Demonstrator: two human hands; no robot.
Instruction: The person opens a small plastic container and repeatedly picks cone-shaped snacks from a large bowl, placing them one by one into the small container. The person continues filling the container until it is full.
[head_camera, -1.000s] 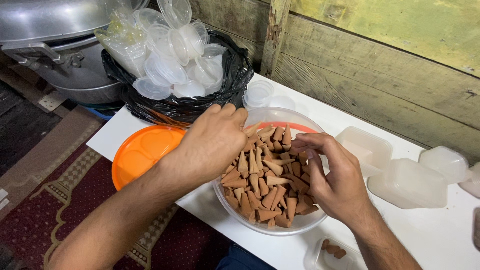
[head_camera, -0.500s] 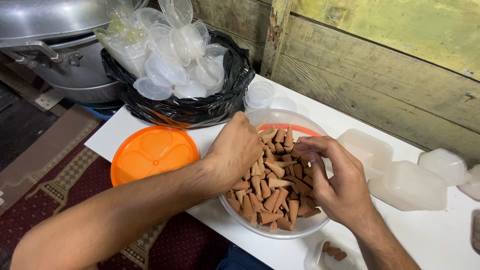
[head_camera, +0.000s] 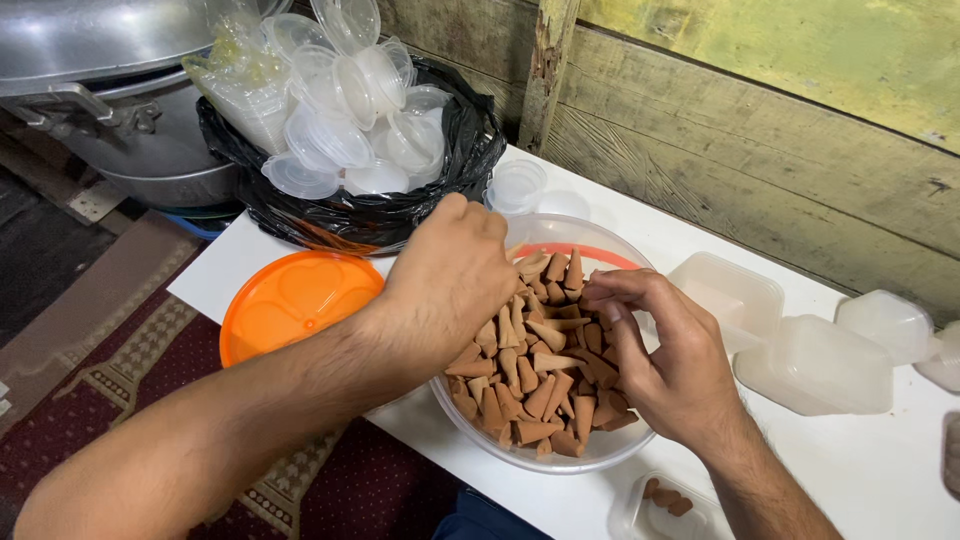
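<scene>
Both hands work in a clear bowl (head_camera: 600, 455) of brown cones (head_camera: 530, 385): left hand (head_camera: 455, 275) with fingers curled under, grip hidden; right hand (head_camera: 665, 365) with fingers pinched on cones. The bowl sits at the tabletop (head_camera: 870, 470) edge, directly beneath the fingers; downward pressure could tip it and spill cones.

White table (head_camera: 880, 470), clear bowl (head_camera: 600, 455), orange lid (head_camera: 290, 300), lidded tubs (head_camera: 815, 365)

Both hands (head_camera: 455, 275) (head_camera: 665, 360) in cone-filled bowl (head_camera: 600, 455)
</scene>
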